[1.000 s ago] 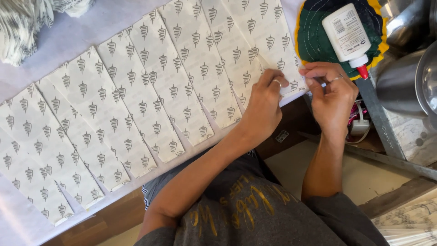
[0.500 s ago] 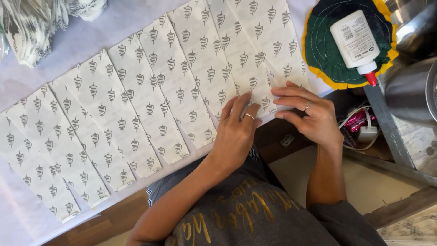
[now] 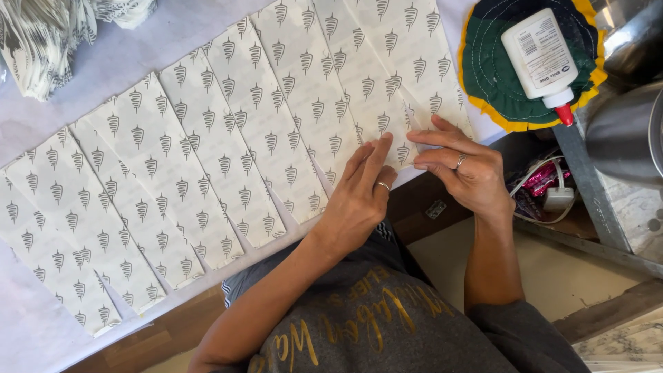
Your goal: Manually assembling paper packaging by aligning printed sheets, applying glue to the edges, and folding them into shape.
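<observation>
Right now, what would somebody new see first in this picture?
Probably the row of overlapping white paper strips printed with small dark tree-like shapes, fanned across the pale table. Next, the left hand and right hand pressing flat on the strip nearest the table's edge. At top right, a white glue bottle lies on a round green and yellow mat.

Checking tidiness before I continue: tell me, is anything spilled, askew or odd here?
Little stands out. The glue bottle lies on its side on the round mat, no spill visible. The printed paper strips overlap evenly.
</observation>
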